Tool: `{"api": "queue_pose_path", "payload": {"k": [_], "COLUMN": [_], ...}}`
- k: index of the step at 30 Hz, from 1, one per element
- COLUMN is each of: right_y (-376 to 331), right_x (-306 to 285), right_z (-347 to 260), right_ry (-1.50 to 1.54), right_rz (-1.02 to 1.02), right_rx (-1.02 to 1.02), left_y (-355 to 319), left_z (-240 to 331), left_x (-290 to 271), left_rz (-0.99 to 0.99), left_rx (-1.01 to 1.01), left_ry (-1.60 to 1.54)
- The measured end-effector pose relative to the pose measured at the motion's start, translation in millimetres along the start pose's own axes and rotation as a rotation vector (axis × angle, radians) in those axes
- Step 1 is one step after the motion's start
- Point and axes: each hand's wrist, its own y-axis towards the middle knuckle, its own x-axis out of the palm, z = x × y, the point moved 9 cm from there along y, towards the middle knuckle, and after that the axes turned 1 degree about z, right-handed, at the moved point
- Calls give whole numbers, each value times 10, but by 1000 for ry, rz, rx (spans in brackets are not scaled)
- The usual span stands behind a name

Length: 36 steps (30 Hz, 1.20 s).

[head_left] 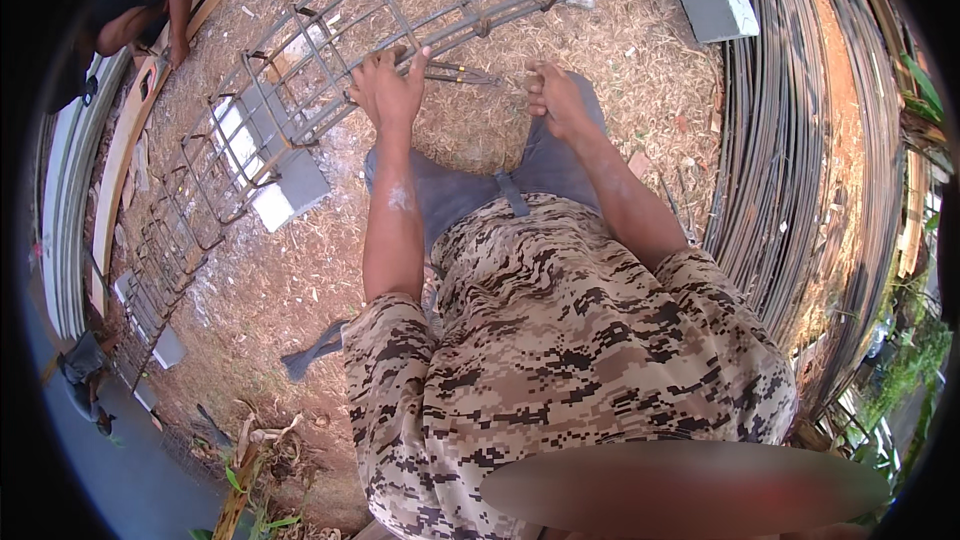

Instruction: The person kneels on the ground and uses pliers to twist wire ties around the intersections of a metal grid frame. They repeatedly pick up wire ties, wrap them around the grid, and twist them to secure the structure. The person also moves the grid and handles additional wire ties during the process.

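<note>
Across the upper middle of the frame runs a long rebar cage (pixel 300 70), lying on grey concrete blocks (pixel 290 190) that likely keep it off the straw-strewn ground. The left hand (pixel 388 88) has its fingers curled over one of the cage's bars, grasping it. The right hand (pixel 558 100), centre top, is clenched; what it holds I cannot tell, perhaps thin wire. Bundled steel rods (pixel 800 140) fill the right side; another person (pixel 140 0) crouches at upper left

Cage (pixel 330 30): dull, rust-brown ribbed steel bars. Blocks (pixel 290 190): matt grey concrete. Ground (pixel 600 70): rough dry straw over soil; planks (pixel 125 140): bare wood.
</note>
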Motion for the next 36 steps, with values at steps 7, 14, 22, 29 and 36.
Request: {"api": "queue_pose_path", "payload": {"k": [7,14,22,29,36], "right_y": [375,511,600,791,769], "right_x": [243,292,567,594,787], "right_z": [-51,-49,-42,-118,-179], "right_ry": [-173,-24,288,281,305], "right_rz": [57,96,-238,-293,-444], "right_rx": [-49,-35,-10,58,139], "left_y": [230,302,76,498,954], "left_z": [-136,-20,510,1024,1169], "left_x": [270,166,-173,-63,492], "left_rz": [-319,-352,-136,-369,-371], "left_rx": [-96,-22,637,290,133], "left_ry": [-272,-136,166,-239,-302]}}
